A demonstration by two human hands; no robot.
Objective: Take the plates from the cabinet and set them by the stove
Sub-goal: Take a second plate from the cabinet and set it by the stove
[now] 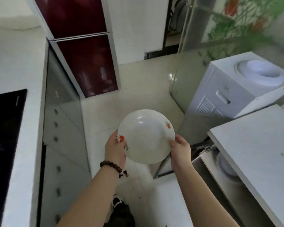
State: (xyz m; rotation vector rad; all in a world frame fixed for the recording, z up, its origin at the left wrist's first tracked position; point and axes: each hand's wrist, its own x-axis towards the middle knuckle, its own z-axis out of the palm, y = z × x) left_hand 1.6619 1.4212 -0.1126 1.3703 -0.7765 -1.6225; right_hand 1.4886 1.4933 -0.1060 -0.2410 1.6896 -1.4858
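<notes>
- A white plate (146, 136) with small orange flower prints on its rim was held in the air over the pale floor (138, 82), between the two counters and touching neither.
- The left hand (115, 149) gripped the plate's left edge, thumb lying over the rim beside one orange print; a brown bead bracelet (112, 167) circled that wrist.
- The right hand (180, 150) gripped the right edge, thumb on top of the rim and fingers curled underneath.
- The plate tilted slightly, its hollow facing up toward the camera.
- The black stove (5, 136) sat in the white counter (29, 112) at the far left, well apart from the plate.
- On the right, under a white worktop (252, 145), an open cabinet (223, 169) showed a blurred round white item inside.
- A dark red refrigerator (82, 51) stood beyond the counter, and a white water dispenser (236, 89) stood to the right.
</notes>
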